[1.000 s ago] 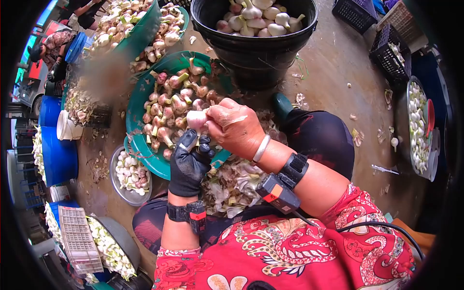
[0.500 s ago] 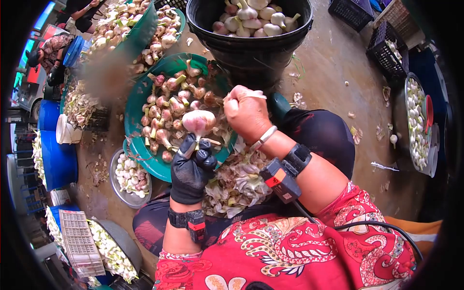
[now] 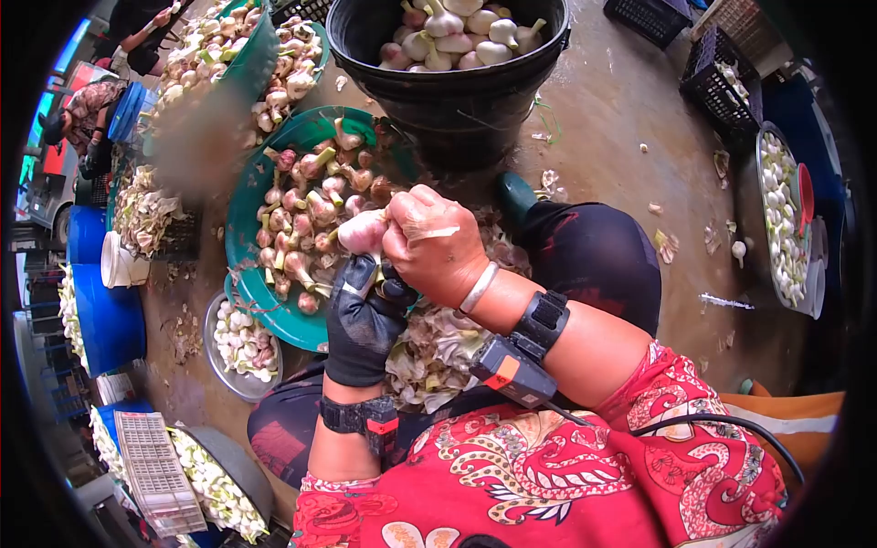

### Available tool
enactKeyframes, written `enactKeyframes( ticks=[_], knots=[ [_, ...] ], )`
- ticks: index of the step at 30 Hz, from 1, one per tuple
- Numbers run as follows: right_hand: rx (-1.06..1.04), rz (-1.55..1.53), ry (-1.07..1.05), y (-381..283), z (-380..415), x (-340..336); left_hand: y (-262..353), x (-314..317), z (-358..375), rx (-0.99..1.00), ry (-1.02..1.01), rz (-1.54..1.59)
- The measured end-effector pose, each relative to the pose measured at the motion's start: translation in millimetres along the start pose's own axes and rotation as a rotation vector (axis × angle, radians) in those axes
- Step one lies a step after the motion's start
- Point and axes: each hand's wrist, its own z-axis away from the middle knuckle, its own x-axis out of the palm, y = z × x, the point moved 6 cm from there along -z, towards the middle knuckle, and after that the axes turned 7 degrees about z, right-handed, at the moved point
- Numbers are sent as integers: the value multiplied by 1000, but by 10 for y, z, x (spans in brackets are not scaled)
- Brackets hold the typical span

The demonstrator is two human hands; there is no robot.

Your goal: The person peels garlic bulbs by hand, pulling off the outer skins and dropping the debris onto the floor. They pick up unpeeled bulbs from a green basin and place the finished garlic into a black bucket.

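My left hand (image 3: pixel 365 320), in a black glove, grips a garlic bulb (image 3: pixel 362 232) by its stem, the pinkish-white head facing up. My bare right hand (image 3: pixel 434 239) is closed against the bulb's right side, with a pale strip of peel (image 3: pixel 429 230) lying over its fingers. Whether its fingertips pinch the bulb or its skin is hidden. Below and beyond both hands, a green basin (image 3: pixel 239 239) holds many unpeeled bulbs. A heap of loose skins (image 3: pixel 434 356) lies between my legs.
A black bucket (image 3: pixel 448 96) of garlic stands ahead. At left are a metal bowl (image 3: pixel 219 361) of bulbs, blue tubs (image 3: pixel 110 315) and two other people. Black crates (image 3: pixel 722 87) and a long tray (image 3: pixel 763 173) of white garlic stand at right.
My right hand has moved left and down from beside the bulb onto its right side. The bulb has shifted slightly left and tilted. The whole view has shifted a little.
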Motion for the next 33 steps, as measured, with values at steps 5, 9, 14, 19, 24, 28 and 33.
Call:
enactKeyframes(
  ticks=[5, 9, 14, 19, 24, 28, 33],
  knots=[
    [237, -84, 6, 319, -88, 21, -12, 30, 45, -90, -21, 171],
    [451, -35, 55, 655, -212, -93, 18, 7, 128, -249, -194, 268],
    [302, 87, -529, 515, 25, 197, 644, 56, -239, 167, -135, -76],
    [-18, 87, -866, 346, 418, 422, 1219, 1311, -251, 711, -605, -792],
    [136, 68, -672, 316, 157, 108, 635, -521, -1168, 626, -246, -2182],
    [76, 1, -822, 224, 386, 179, 135, -1303, -1437, -53, -34, -1696],
    [146, 3, -782, 236, 231, 223, -245, -1311, -2345, 509, -271, -1799]
  ],
)
